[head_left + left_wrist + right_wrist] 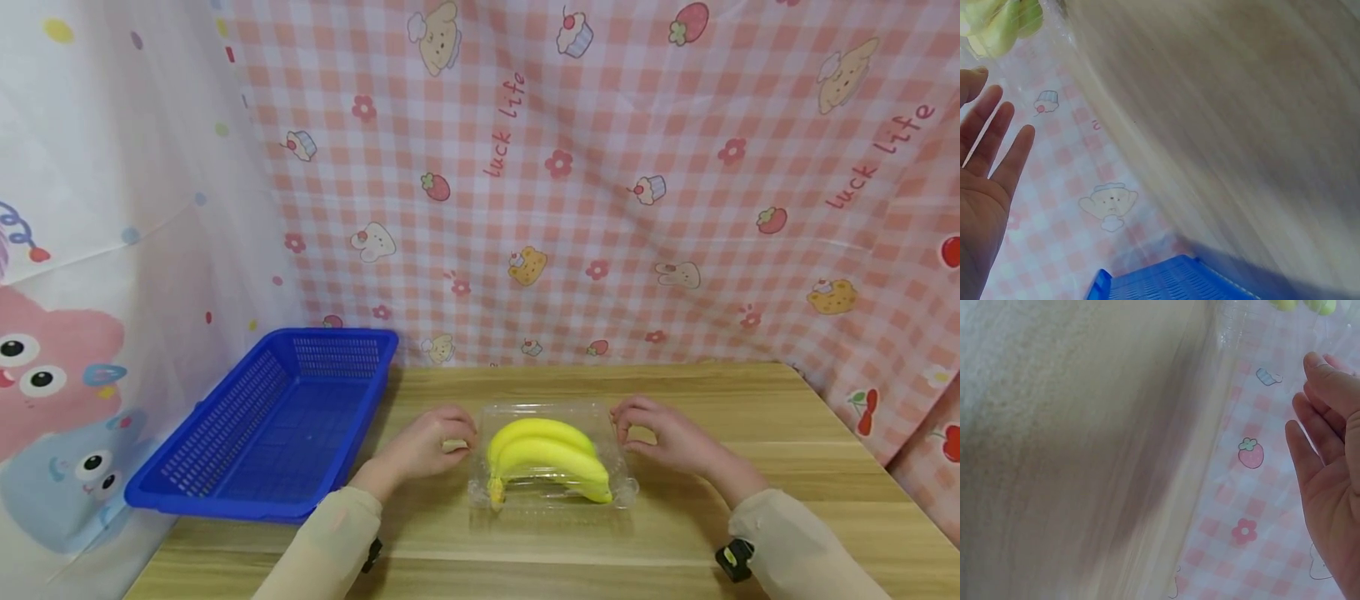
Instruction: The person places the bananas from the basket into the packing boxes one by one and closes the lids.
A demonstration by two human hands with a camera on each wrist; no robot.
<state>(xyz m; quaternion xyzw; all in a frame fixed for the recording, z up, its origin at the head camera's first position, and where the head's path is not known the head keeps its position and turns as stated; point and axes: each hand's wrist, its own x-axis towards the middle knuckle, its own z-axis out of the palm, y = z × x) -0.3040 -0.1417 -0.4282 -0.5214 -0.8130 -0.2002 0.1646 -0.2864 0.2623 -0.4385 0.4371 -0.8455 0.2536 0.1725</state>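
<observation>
Yellow bananas (551, 450) lie in a clear plastic box (540, 408) on the wooden table, their stem end toward the left. At the box's left side is my left hand (431, 442), its fingers loosely bent toward the wall. My right hand (660, 433) mirrors it on the right side. Whether the fingertips touch the plastic I cannot tell. In the left wrist view, the fingers of the left hand (988, 169) are spread, with nothing gripped. The right wrist view has the right hand (1332, 444) with relaxed fingers and part of the box above it.
A blue plastic basket (300, 433) with slotted walls stands to the left, behind my left forearm. The wooden table (555, 558) runs back to a pink checked cloth (555, 208). A white patterned cloth (150, 167) hangs at the left.
</observation>
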